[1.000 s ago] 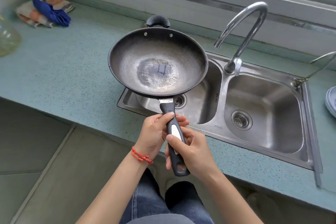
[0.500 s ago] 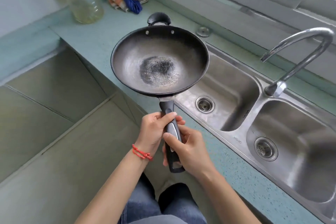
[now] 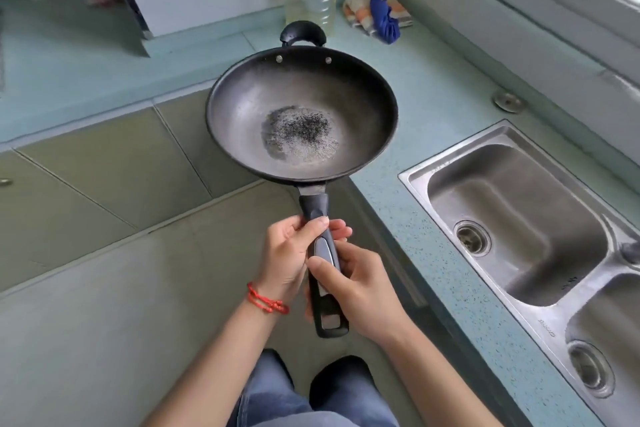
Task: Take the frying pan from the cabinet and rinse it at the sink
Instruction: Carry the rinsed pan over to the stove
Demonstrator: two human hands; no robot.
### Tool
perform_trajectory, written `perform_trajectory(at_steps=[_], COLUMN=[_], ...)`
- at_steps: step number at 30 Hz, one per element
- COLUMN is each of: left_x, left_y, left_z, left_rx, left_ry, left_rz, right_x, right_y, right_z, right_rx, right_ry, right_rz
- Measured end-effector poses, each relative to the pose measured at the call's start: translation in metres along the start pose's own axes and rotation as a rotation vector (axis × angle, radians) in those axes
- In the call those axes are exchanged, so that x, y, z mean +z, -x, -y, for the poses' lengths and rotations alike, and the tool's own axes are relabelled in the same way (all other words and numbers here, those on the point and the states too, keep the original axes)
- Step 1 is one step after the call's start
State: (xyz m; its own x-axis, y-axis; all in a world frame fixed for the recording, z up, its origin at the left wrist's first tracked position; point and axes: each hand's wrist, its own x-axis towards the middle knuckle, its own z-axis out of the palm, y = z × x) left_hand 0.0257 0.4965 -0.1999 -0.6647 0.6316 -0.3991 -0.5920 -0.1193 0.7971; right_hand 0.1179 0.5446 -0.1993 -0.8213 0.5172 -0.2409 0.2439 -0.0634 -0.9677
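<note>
Pan (image 3: 301, 121) swung left off sink (image 3: 512, 218); 2 hands grip handle (image 3: 320, 253).

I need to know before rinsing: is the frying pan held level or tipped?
Roughly level: the frying pan faces up, inside fully visible.

Matt dark metal frying pan (image 3: 301, 114), brushed steel sink (image 3: 519, 218), speckled countertop (image 3: 433, 87)

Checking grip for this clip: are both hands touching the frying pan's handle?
Touching. The head view shows the left hand wrapped around the frying pan handle's upper part and the right hand closed around it just below.
</note>
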Motion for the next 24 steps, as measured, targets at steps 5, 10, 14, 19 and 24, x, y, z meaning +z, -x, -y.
perform_trajectory(at_steps=[5,10,14,19,24], left_x=[-0.071,-0.143,-0.188,-0.23,-0.261], left_y=[0.002,0.005,0.007,0.001,-0.023], left_z=[-0.041,-0.079,-0.102,-0.128,-0.154], left_rx=[0.048,0.105,0.133,0.168,0.196], left_ry=[0.011,0.023,0.051,0.083,0.121], left_rz=[-0.044,-0.125,-0.204,-0.324,-0.41], right_x=[0.075,0.151,0.197,0.24,0.273], right_y=[-0.019,-0.04,-0.056,-0.087,-0.131], right_z=[0.016,0.028,0.036,0.042,0.047], right_rx=[0.018,0.02,0.037,0.044,0.014], right_ry=[0.026,0.038,0.013,0.031,0.072], right_rz=[0.078,0.166,0.27,0.4,0.492])
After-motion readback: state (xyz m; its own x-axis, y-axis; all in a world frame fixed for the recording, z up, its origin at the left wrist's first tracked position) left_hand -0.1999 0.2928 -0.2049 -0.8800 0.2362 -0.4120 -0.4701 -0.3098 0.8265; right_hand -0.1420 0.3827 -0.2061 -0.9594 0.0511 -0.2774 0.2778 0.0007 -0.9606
